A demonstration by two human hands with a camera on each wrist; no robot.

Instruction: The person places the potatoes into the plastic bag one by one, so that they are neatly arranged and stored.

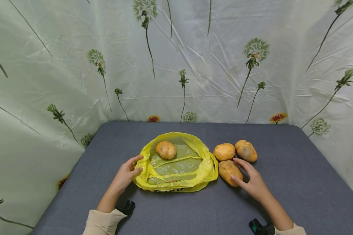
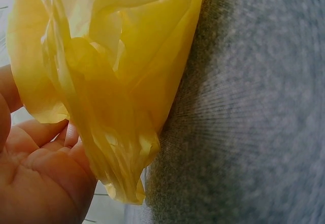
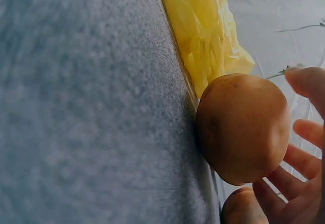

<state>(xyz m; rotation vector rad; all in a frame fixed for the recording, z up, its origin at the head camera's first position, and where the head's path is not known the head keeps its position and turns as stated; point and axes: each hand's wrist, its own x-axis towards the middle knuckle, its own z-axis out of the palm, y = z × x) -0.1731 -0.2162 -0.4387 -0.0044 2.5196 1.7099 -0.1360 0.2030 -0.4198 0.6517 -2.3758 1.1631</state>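
A yellow plastic bag lies with its mouth spread wide on the grey table. Inside it, toward the back left, is a potato, with an orange-brown edge showing behind its left side. My left hand is at the bag's left rim, thumb and forefinger apart against the plastic; the bag hides some fingertips in the left wrist view. To the right of the bag, my right hand reaches over the nearest potato. Its thumb and fingers are spread around that potato, and the right wrist view shows the thumb apart from it.
Just behind the nearest potato are two more, a smooth one beside the bag and a lumpier one farther right. A pale curtain printed with dandelions hangs behind the grey table and along its sides.
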